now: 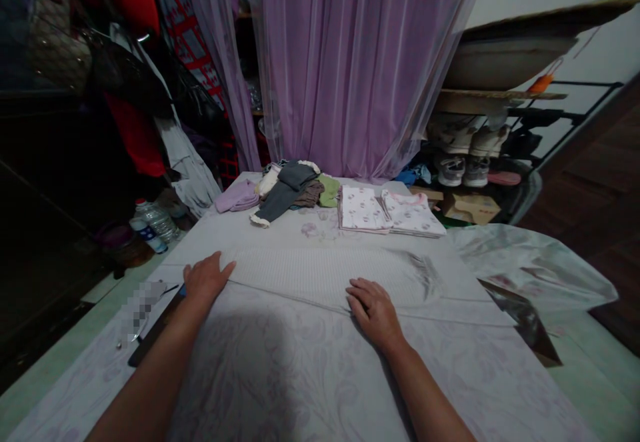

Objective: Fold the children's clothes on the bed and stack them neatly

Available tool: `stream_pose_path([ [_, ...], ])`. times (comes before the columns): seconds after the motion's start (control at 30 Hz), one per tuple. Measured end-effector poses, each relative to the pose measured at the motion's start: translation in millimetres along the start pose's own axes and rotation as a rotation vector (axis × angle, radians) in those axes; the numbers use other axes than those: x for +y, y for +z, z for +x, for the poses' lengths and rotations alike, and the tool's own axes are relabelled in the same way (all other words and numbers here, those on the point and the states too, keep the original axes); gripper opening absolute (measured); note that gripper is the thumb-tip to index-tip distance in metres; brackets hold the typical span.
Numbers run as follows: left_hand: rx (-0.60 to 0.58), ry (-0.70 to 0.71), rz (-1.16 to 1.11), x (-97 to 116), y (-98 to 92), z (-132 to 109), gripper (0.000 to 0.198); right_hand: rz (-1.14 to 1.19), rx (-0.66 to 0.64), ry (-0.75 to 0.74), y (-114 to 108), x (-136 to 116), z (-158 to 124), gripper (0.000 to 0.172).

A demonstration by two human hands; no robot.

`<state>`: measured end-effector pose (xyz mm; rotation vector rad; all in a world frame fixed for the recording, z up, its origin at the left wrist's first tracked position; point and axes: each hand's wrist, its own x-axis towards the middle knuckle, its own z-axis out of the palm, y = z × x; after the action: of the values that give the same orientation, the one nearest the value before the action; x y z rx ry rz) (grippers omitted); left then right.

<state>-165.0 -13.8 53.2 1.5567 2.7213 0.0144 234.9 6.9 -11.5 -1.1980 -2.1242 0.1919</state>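
Observation:
A pale, finely striped garment [310,272], folded into a long strip, lies across the table in front of me; its exact kind is unclear. At its narrow left end is my left hand [206,277], palm down, with the thumb apart from the fingers and touching the edge. My right hand [374,312] rests on the near edge, right of the middle, its fingers slightly bent and spread over the cloth. The wider right end looks gathered and creased. Neither hand appears to grip anything.
Two stacks of folded printed clothes [364,209] [413,214] sit at the back right. A heap of clothes [290,185] and a folded purple cloth [237,197] lie at the back left. Near my left forearm is a dark flat object [155,332]. Clear plastic [530,265] covers the right side.

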Motion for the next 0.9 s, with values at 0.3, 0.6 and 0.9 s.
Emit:
stream_pose_path([
  [0.3,-0.135,-0.059,0.013,-4.9,-11.8,12.6,0.062,0.021,0.036,-0.008,2.7,0.3,-0.5,0.026],
  [0.6,-0.264,0.006,-0.080,-22.6,-13.4,39.7,0.052,0.040,0.039,0.008,2.2,0.0,-0.7,0.026],
  [0.9,-0.229,-0.001,-0.086,-9.8,-22.1,31.9,0.036,0.077,0.059,0.023,-0.5,-1.1,0.7,0.025],
])
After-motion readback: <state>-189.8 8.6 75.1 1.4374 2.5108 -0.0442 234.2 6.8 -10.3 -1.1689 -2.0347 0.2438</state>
